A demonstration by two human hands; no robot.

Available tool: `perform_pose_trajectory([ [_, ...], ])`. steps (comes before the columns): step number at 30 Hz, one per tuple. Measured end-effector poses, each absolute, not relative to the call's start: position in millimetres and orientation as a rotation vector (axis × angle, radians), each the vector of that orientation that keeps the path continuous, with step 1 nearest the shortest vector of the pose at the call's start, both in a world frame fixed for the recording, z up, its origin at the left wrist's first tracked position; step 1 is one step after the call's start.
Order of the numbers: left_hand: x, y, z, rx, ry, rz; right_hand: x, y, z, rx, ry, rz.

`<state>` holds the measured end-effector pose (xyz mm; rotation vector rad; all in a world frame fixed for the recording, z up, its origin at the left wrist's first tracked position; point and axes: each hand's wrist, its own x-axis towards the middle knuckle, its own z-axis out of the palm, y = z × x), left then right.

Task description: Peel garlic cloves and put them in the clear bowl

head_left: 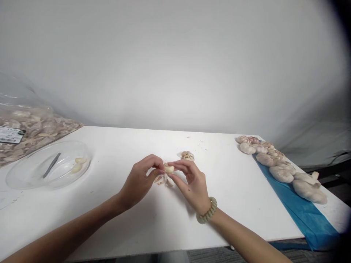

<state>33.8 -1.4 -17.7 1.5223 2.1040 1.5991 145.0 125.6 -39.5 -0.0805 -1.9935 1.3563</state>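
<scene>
Between my two hands is a pale garlic clove [169,169], partly bare, with papery skin at its left side. My right hand [192,182], with a beaded bracelet at the wrist, pinches the clove between thumb and fingertips. My left hand [142,179] is closed in a pinch on the garlic skin at the clove's left end. Loose garlic skins [161,179] lie on the table just below the fingertips. Behind my right hand sits a partly broken garlic bulb [187,156].
At left, a clear plastic bowl [16,179] holds a small knife [52,165] and peeled cloves [78,166]. Behind it lies a plastic bag [41,124] full of skins. Whole garlic bulbs [282,172] line a blue plastic sheet [298,208] along the white table's [115,230] right side.
</scene>
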Motion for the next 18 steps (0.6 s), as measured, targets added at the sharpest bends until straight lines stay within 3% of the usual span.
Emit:
perform_pose_trajectory([
  [11, 33.9, -0.4, -17.4, 1.369, 1.943, 1.743, 139.4, 130.1, -33.1, -0.188, -1.752, 1.867],
  [18, 31.2, -0.4, -18.1, 1.397, 1.989, 1.794, 140.2, 131.1, -32.1, -0.192, -1.751, 1.957],
])
